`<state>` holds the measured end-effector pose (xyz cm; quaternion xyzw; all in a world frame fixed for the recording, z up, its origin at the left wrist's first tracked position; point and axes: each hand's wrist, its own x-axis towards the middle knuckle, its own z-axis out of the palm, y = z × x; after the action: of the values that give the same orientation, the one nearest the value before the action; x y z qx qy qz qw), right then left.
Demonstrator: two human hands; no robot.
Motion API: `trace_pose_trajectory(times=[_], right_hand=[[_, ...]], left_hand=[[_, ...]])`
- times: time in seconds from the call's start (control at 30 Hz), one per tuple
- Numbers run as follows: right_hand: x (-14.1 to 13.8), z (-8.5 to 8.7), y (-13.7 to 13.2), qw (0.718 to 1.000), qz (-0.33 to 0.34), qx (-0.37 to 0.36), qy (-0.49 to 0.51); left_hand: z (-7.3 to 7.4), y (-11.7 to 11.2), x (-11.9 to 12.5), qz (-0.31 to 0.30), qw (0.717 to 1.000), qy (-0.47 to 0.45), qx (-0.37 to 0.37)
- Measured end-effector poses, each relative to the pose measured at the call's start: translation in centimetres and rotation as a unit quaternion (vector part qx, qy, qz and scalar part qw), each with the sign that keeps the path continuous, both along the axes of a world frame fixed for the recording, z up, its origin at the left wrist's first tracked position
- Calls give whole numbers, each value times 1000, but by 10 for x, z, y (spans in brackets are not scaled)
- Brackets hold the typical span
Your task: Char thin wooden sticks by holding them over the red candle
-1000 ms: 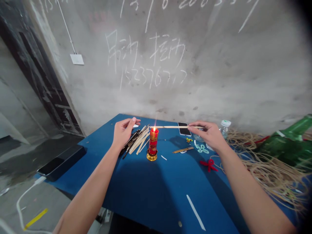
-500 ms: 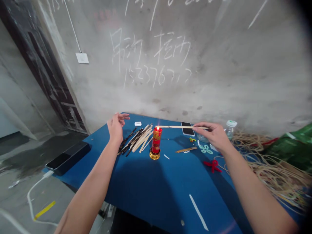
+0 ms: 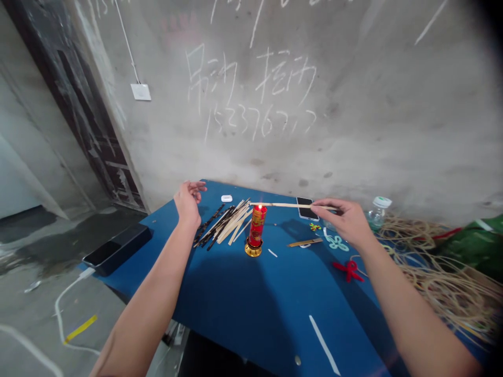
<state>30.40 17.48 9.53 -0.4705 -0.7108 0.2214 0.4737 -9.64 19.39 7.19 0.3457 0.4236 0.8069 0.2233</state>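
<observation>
My right hand [image 3: 341, 215] is closed in a pinch on a thin pale bamboo strip [image 3: 285, 205], held level. The strip's left end reaches just past the flame of a lit red candle [image 3: 257, 226], which stands upright on a gold base. My left hand [image 3: 189, 201] is raised left of the candle with its fingers apart and nothing in them. Close by it, a pile of light and blackened strips [image 3: 228, 222] lies on the blue table [image 3: 236, 293]. A short brown strip [image 3: 304, 243] lies to the candle's right.
Behind the strip lies a phone [image 3: 307, 208]. To the right are a red pipe-cleaner shape [image 3: 349, 270], a pale green one [image 3: 337, 243], a plastic bottle [image 3: 378, 212] and tangled tan cord [image 3: 440, 272]. A black device [image 3: 118, 250] with a white cable sits at the left edge.
The strip has shifted slightly left relative to the candle, so its end now extends beyond the flame. The whole view has moved a little; my left hand stays raised.
</observation>
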Motion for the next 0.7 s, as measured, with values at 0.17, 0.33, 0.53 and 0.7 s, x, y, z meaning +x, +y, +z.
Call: trace_pose_trajectory(times=[0.17,0.33,0.53,0.7], right_hand=[[-4,0,-2,1000,-3,1,3],[-6,2,-4,1000,-2,5,-3],[6,-5,5,1000,7,-5,11],[14,-7,11,1000,8,6,7]], left_hand=[[0,0,0,-5,1000,3,2],[1,-1,1,-15,1000,-19,14],[0,0,1,-13,999,-27,19],[-2,2,0,-12,1000,-24,17]])
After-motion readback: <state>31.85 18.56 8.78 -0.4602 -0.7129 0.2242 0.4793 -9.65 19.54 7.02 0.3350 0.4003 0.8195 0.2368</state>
